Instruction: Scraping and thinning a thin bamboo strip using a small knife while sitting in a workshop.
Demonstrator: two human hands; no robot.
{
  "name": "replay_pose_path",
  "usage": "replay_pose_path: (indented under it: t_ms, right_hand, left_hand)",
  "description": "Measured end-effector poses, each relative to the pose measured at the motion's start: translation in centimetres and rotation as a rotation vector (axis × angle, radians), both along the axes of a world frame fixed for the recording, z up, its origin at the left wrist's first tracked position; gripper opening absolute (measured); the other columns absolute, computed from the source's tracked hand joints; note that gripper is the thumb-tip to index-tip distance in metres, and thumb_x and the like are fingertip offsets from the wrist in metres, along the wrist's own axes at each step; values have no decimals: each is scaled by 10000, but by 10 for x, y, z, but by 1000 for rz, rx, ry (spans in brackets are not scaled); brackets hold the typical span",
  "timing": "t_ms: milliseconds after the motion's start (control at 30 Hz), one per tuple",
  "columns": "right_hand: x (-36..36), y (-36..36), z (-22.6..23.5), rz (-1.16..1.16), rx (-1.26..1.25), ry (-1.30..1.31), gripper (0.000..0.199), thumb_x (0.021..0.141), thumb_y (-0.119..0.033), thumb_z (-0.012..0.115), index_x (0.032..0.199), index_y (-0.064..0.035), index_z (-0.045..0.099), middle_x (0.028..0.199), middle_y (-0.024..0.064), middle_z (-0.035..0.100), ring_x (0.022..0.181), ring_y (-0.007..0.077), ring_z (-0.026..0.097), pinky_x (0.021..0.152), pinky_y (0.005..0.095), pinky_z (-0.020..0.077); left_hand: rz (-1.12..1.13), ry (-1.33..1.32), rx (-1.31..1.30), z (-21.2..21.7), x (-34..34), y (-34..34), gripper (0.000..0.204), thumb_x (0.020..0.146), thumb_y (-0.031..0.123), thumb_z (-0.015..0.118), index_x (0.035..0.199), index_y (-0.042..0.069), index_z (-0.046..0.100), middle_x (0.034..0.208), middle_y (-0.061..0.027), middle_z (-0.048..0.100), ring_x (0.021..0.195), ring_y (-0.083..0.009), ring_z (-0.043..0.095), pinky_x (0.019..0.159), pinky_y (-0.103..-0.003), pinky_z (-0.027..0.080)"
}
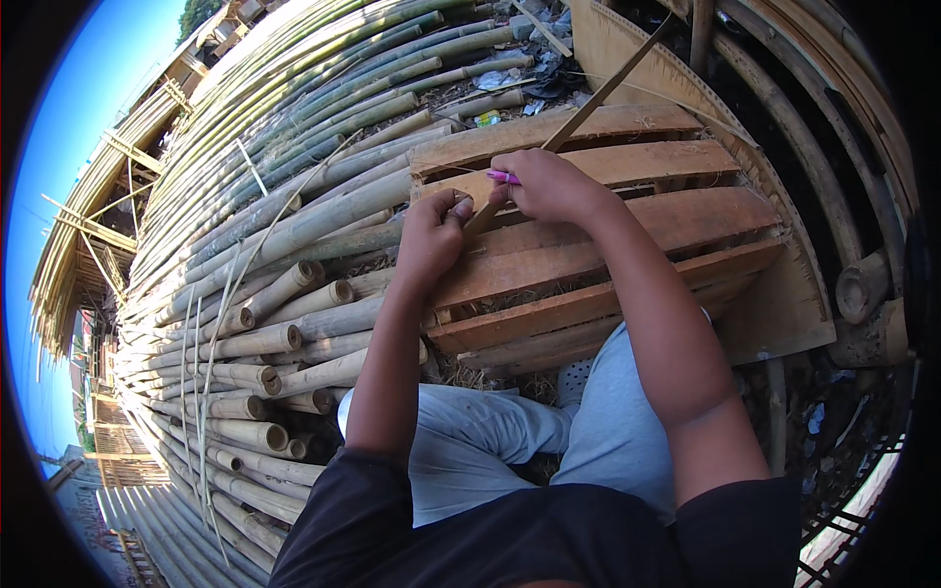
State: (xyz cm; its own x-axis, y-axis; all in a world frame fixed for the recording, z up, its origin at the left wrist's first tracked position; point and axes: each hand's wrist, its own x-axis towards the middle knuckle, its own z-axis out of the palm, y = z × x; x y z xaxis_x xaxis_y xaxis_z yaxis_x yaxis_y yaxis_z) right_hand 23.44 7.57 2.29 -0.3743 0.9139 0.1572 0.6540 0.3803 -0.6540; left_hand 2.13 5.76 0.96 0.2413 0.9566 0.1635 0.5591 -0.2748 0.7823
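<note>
A long, flat, brownish bamboo strip [608, 90] slants from the upper right down to my hands, over a low slatted wooden stand [637, 230]. My left hand [438, 227] is closed near the strip's lower end, thumb and fingers pinched together. Farther up the strip, my right hand [549, 186] is closed too. From its fingers pokes a slim pink pen-like thing [504, 177], whose exact kind I cannot make out. The fingers cover part of the strip where the two hands come close together.
Stacked bamboo poles [323, 220] fill the left side, with cut ends facing me. Thin split strips [201, 392] lie across them. A curved wooden board [676, 78] stands right of the slats. Litter [534, 78] lies beyond. My legs [470, 431] are close to the stand.
</note>
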Motion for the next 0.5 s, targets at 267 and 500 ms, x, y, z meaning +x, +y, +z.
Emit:
replay_pose_path:
  t_ms: [267,500]
  right_hand:
    - [8,0,-3,39,-51,40,85,884,-1,626,969,2,624,970,166,750,975,310,728,858,403,549]
    - [8,0,-2,66,-64,65,93,883,6,629,974,14,617,989,183,745,982,303,730,862,402,550]
  left_hand:
    - [-80,-137,-106,6,3,-6,242,965,222,692,958,-19,711,819,-27,690,768,-78,572,717,-283,470]
    - [-87,-290,-216,2,-4,-3,199,935,191,751,945,-6,727,878,-14,714,801,-59,590,722,-243,473]
